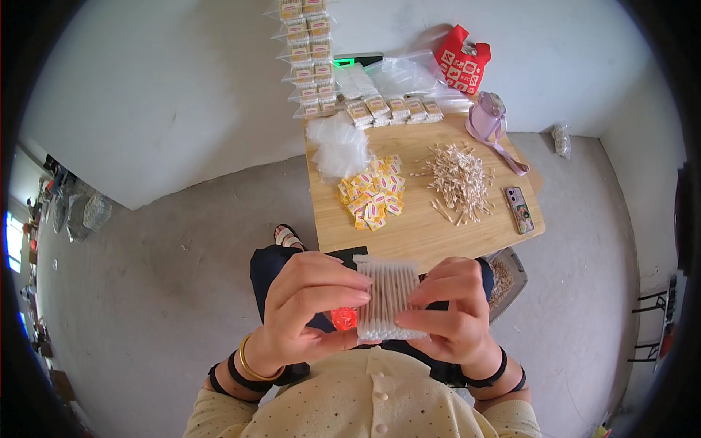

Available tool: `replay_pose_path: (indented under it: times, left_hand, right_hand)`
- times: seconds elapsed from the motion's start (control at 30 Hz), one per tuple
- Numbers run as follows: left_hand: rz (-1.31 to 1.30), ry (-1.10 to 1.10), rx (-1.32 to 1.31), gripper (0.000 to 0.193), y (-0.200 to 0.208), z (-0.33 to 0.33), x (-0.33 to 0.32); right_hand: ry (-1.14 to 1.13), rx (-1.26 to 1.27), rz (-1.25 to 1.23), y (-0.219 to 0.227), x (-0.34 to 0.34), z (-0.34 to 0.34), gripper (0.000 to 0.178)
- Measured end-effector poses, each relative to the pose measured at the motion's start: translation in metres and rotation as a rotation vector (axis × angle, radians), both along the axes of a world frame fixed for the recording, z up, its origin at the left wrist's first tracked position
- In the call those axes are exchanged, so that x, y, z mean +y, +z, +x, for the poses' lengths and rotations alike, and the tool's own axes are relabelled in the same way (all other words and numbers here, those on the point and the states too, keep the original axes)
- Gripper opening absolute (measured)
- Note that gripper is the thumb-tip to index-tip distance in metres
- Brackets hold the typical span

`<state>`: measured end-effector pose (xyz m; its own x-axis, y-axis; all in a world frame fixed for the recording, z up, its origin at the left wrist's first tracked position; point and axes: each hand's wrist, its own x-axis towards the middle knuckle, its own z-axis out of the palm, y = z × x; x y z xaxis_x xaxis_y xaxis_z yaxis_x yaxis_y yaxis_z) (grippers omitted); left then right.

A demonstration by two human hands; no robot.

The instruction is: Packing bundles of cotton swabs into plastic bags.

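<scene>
In front of my chest, a small clear bag of cotton swabs (pixel 391 299) is held upright between both hands. The swabs stand side by side inside it, white tips at top and bottom. My left hand (pixel 307 303) grips the bag's left edge, its fingers bent over the front. On the opposite edge my right hand (pixel 454 310) pinches the bag between thumb and fingers. Beyond the hands, a heap of loose cotton swabs (pixel 461 181) lies on the wooden table (pixel 423 244). Left of that heap is a pile of small yellow and white cards (pixel 374 197).
Flat clear bags (pixel 337 146) lie at the table's left. Along the back are swab packs (pixel 398 109), a tall stack of packs (pixel 308 55) and a red bag (pixel 464 62). A lilac cup (pixel 488 113) and phone (pixel 519 210) sit right. A bin (pixel 511 281) stands beneath.
</scene>
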<state>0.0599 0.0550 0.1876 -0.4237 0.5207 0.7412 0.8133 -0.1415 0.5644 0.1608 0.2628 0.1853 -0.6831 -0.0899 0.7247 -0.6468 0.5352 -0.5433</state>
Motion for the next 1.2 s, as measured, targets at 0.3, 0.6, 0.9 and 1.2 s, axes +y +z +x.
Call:
replay_pose_path:
  times: [0.3, 0.6, 0.9, 1.2]
  left_hand:
    - [0.062, -0.203, -0.877, 0.054, -0.009, 0.002, -0.007]
    - [0.057, -0.325, -1.026, 0.059, 0.005, 0.003, 0.004]
    - [-0.003, -0.188, -0.895, 0.061, 0.004, 0.001, 0.012]
    - [-0.027, -0.049, -0.539, 0.063, -0.001, 0.006, 0.02]
  right_hand:
    - [-0.156, 0.199, 0.129, -0.004, -0.004, 0.0, 0.042]
    - [-0.154, 0.208, 0.206, -0.011, -0.004, 0.003, 0.042]
    - [-0.101, 0.062, 0.341, -0.007, 0.005, 0.006, 0.041]
    - [-0.048, -0.279, -0.396, 0.014, -0.003, -0.018, 0.043]
